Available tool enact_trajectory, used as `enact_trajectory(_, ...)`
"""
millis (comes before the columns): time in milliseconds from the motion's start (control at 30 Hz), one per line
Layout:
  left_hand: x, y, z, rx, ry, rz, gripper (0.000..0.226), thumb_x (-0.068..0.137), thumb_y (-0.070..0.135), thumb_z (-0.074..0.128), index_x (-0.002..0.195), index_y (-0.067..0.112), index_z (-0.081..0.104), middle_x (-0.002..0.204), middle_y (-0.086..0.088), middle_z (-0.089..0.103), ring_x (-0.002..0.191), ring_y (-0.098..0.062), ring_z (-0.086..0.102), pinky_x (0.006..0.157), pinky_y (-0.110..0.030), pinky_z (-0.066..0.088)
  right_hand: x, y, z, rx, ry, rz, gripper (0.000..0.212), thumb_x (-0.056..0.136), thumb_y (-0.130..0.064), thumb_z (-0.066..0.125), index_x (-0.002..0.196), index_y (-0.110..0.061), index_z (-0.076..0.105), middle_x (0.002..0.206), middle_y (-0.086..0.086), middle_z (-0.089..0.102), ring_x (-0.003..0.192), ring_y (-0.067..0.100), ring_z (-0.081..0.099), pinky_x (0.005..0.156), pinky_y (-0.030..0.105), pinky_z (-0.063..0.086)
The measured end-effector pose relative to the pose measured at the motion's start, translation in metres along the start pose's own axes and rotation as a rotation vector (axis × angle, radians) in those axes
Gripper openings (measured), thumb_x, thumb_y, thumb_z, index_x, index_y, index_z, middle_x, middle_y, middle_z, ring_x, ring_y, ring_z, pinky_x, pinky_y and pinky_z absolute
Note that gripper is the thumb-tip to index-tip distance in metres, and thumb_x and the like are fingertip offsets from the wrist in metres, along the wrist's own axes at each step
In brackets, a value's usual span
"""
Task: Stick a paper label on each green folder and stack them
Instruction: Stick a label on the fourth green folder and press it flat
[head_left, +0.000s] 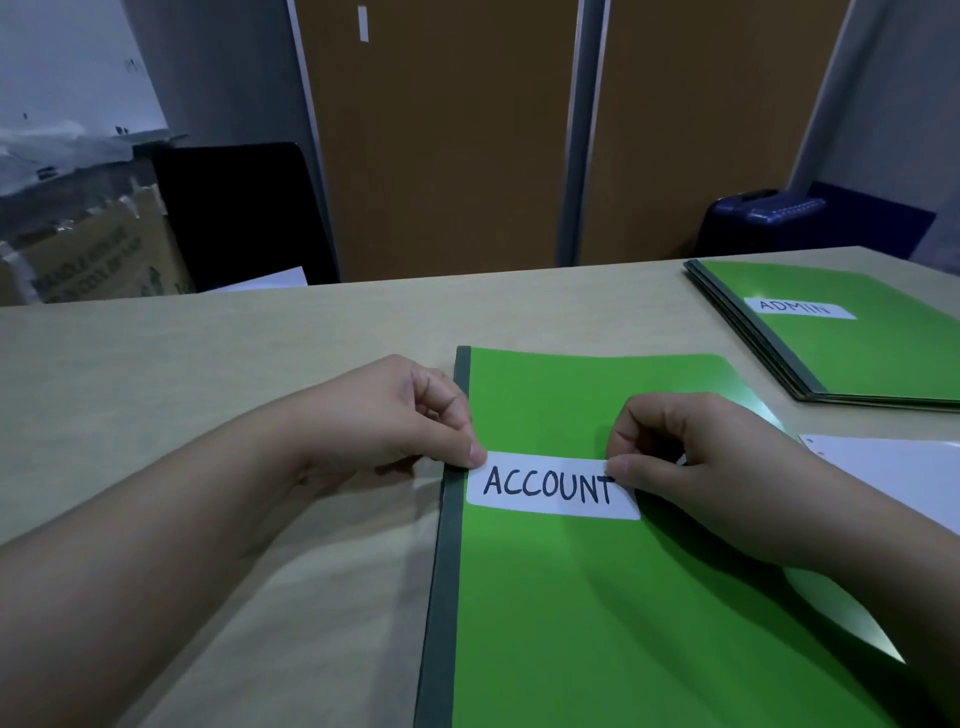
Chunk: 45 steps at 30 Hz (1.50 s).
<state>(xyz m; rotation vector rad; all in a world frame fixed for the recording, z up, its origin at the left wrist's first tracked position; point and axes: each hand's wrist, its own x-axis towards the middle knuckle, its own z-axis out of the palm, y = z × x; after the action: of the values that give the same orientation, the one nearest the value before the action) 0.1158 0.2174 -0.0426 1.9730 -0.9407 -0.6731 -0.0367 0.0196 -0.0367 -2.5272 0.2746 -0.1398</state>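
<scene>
Green folder (597, 623) flat on the surface (208, 389), close in, and the ACCOUNT label (550, 488) sits across it, left hand (395, 415) and right hand (701, 457) each pinching an end, likely to square it before pressing. Labelled stack (883, 358) waits aside, far right.
</scene>
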Motion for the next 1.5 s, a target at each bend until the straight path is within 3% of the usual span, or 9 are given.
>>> enact_trajectory(200, -0.0008, 0.0003, -0.0009, 0.033, 0.007, -0.009, 0.044, 0.047, 0.041, 0.080, 0.068, 0.003, 0.071, 0.083, -0.004, 0.057, 0.070, -0.023, 0.045, 0.052, -0.027, 0.034, 0.0004, 0.0000, 0.0049, -0.015, 0.042, 0.003, 0.017, 0.087, -0.030, 0.062, 0.070, -0.026, 0.057, 0.062, -0.006, 0.057, 0.056, 0.009, 0.048, 0.054, 0.025, 0.039)
enact_trajectory(400, 0.0001, 0.0028, 0.0001, 0.029, 0.010, -0.024, 0.042, 0.046, 0.039, 0.081, 0.066, 0.003, 0.070, 0.088, -0.017, 0.056, 0.070, -0.024, 0.045, 0.058, -0.031, 0.035, 0.0017, 0.0010, 0.0068, -0.038, 0.052, 0.005, 0.017, 0.088, -0.030, 0.060, 0.072, -0.025, 0.057, 0.061, -0.007, 0.055, 0.056, 0.008, 0.047, 0.052, 0.025, 0.036)
enact_trajectory(833, -0.0027, 0.0034, 0.0017, 0.060, 0.039, -0.012, 0.040, 0.049, 0.037, 0.081, 0.067, 0.003, 0.071, 0.086, -0.011, 0.057, 0.065, -0.020, 0.046, 0.052, -0.026, 0.038, 0.0007, 0.0009, 0.0063, -0.050, 0.041, -0.005, 0.019, 0.089, -0.030, 0.058, 0.070, -0.024, 0.056, 0.059, -0.008, 0.055, 0.054, 0.007, 0.046, 0.052, 0.024, 0.035)
enact_trajectory(1000, -0.0024, 0.0030, 0.0010, 0.047, 0.050, -0.024, 0.029, 0.058, 0.021, 0.079, 0.067, -0.004, 0.066, 0.090, -0.020, 0.057, 0.065, -0.020, 0.046, 0.047, -0.021, 0.040, 0.0030, 0.0001, 0.0096, -0.068, 0.057, -0.009, 0.019, 0.088, -0.030, 0.058, 0.070, -0.024, 0.056, 0.062, -0.008, 0.056, 0.058, 0.011, 0.050, 0.057, 0.029, 0.041)
enact_trajectory(1133, -0.0036, 0.0038, 0.0033, 0.038, 0.053, -0.031, 0.032, 0.058, 0.020, 0.078, 0.066, -0.007, 0.064, 0.088, -0.015, 0.055, 0.063, -0.020, 0.045, 0.047, -0.021, 0.040, 0.0017, -0.0001, 0.0092, -0.063, 0.050, -0.003, 0.018, 0.088, -0.030, 0.058, 0.071, -0.024, 0.057, 0.062, -0.007, 0.056, 0.058, 0.010, 0.049, 0.056, 0.029, 0.040)
enact_trajectory(1300, -0.0048, 0.0055, 0.0042, 0.057, 0.077, -0.023, 0.028, 0.058, 0.020, 0.078, 0.065, -0.004, 0.065, 0.096, -0.034, 0.054, 0.063, -0.020, 0.045, 0.048, -0.023, 0.041, 0.0007, -0.0017, 0.0097, -0.066, 0.052, 0.003, 0.018, 0.089, -0.030, 0.058, 0.072, -0.023, 0.056, 0.063, -0.008, 0.056, 0.058, 0.013, 0.050, 0.056, 0.029, 0.042)
enact_trajectory(1500, -0.0046, 0.0064, 0.0036, 0.087, 0.081, -0.023, 0.025, 0.062, 0.014, 0.084, 0.065, -0.003, 0.066, 0.099, -0.034, 0.055, 0.061, -0.018, 0.046, 0.048, -0.023, 0.041, 0.0007, -0.0022, 0.0102, -0.086, 0.060, 0.000, 0.019, 0.089, -0.029, 0.058, 0.071, -0.024, 0.055, 0.063, -0.009, 0.055, 0.057, 0.011, 0.048, 0.054, 0.028, 0.040)
